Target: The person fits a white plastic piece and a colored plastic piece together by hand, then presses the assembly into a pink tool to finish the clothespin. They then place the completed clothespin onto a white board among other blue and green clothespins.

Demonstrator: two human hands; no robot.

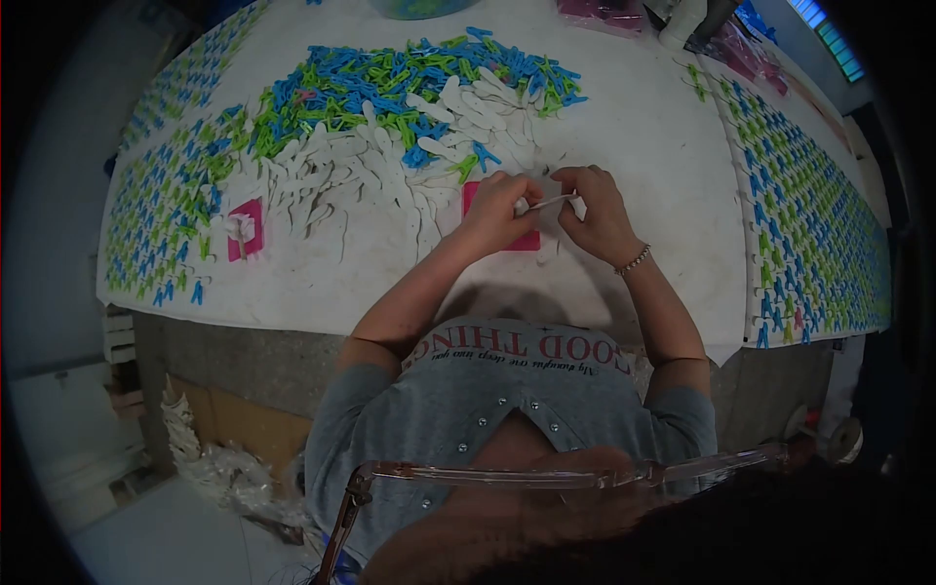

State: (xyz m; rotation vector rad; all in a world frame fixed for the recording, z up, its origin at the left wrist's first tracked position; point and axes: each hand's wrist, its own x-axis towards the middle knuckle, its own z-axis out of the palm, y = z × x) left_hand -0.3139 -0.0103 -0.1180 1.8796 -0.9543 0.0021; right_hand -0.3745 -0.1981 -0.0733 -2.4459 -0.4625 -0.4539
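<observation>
My left hand (499, 216) is closed in a pinch on one end of a thin white piece (554, 201), over a pink block (523, 240). My right hand (599, 216) pinches the other end of that piece, just right of the block. Beyond my hands lie white flat pieces (327, 175) with rounded ends, spread loosely. Behind them is a heap of blue and green clothespins (380, 83). A few blue and green pins (483, 156) lie near my left hand.
Rows of pins cover the table's right side (799, 205) and left side (161, 210). A second pink block (255, 230) with white pieces on it is at left. A bowl (419, 8) and pink plastic packs (603, 14) stand at the far edge.
</observation>
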